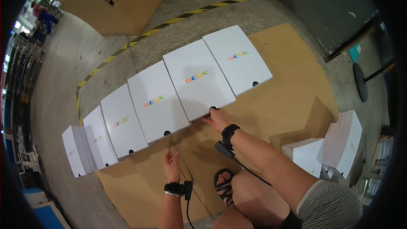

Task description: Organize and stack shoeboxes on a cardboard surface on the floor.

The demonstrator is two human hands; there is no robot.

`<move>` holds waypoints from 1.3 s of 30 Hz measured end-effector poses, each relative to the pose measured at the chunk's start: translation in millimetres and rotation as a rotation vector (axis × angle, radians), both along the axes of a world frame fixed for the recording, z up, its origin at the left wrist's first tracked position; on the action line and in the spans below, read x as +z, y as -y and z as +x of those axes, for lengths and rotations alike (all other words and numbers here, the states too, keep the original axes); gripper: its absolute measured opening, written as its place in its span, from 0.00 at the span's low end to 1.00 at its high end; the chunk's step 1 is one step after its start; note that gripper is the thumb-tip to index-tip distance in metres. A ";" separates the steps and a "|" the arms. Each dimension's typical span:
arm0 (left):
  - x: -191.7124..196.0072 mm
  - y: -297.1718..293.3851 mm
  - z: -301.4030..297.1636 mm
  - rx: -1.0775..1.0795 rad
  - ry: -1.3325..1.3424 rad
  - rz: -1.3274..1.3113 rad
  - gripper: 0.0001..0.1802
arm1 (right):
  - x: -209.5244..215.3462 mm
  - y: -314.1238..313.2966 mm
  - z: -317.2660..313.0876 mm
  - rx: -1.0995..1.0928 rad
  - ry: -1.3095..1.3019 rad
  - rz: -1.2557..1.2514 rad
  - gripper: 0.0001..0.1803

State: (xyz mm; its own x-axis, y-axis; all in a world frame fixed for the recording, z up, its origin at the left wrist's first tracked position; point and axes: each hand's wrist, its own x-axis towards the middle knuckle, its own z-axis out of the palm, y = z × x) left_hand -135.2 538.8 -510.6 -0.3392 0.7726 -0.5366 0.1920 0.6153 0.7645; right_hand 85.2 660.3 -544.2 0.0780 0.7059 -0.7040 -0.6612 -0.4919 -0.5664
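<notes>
Six white lidded boxes (pixel 169 97) in overlapping row along far edge of cardboard sheet (pixel 288 97), all closed, contents hidden. Right hand (pixel 217 118) touching near edge of second box from right (pixel 197 78), fingertips at thumb notch. Left hand (pixel 171 167) hovering, fingers loosely spread, empty. More white boxes (pixel 335 148) stacked off right edge.

Place: warehouse or packing floor.
Floor: bare concrete with yellow-black hazard tape (pixel 127 44).
Goods: row of white boxes (pixel 154 101) on cardboard sheets (pixel 292 97).
Storage: metal racks (pixel 23 68) at left.

Right hand (pixel 217 119) outstretched — left hand (pixel 171 166) open.
</notes>
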 end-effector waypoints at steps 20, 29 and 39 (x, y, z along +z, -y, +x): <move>-8.1 14.2 14.7 -0.082 -0.044 -0.034 0.30 | 134.3 -38.6 185.8 0.105 0.254 0.219 0.18; 5.4 28.5 27.7 -0.149 -0.077 -0.081 0.30 | 103.4 -57.5 185.7 0.100 0.208 0.081 0.18; 11.9 59.8 40.4 -0.205 -0.106 -0.166 0.30 | 96.3 -35.9 196.2 0.069 0.160 0.077 0.19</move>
